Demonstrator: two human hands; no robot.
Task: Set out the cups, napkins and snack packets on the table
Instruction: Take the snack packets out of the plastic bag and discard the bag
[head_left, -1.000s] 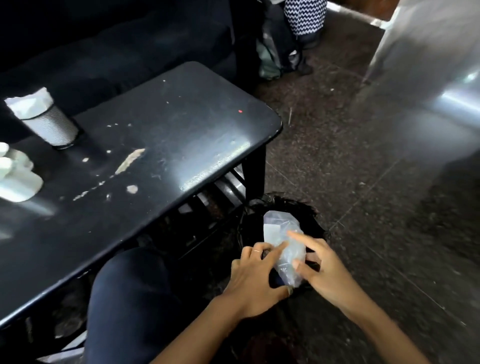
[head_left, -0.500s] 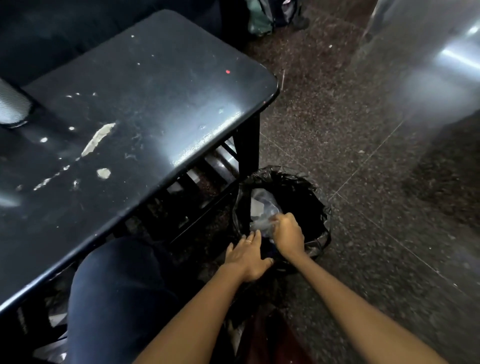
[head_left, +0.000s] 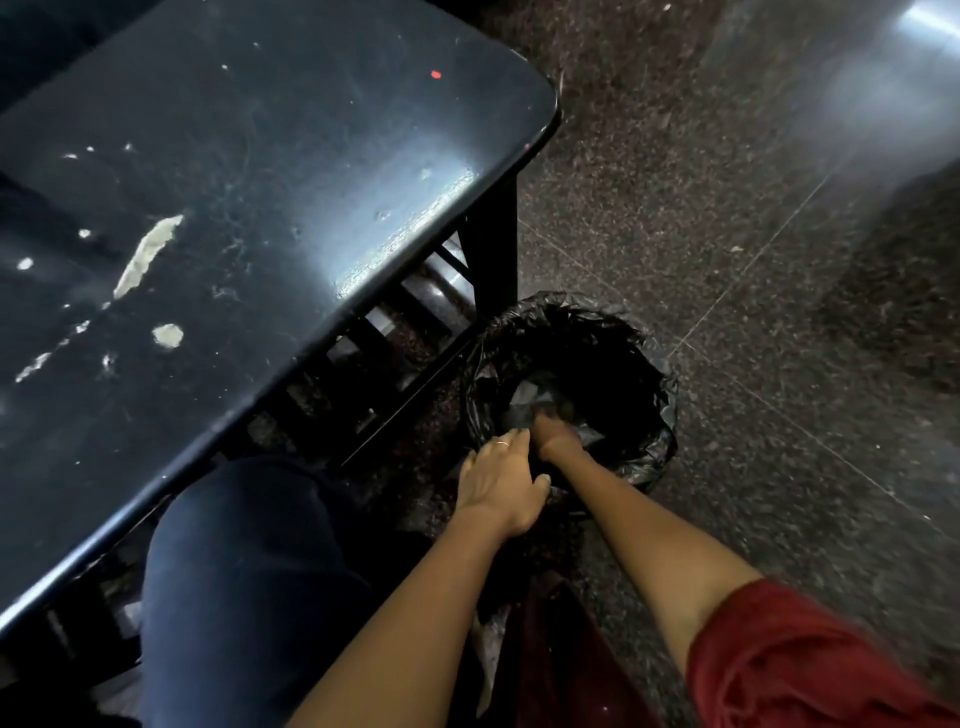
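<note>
Head view | right hand (head_left: 553, 434) deep in bin (head_left: 644, 452) beside table (head_left: 291, 171) corner, grip unreadable | left hand (head_left: 501, 480) relaxed on rim | no cups, napkins, packets visible on table; setting-out apparently unfinished

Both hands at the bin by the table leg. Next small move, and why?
Probably draw the right hand up out of the bin: it reaches deep into the black liner onto a pale plastic wrapper, while the left hand rests at the rim. Whether it grips the wrapper is unclear.
</note>
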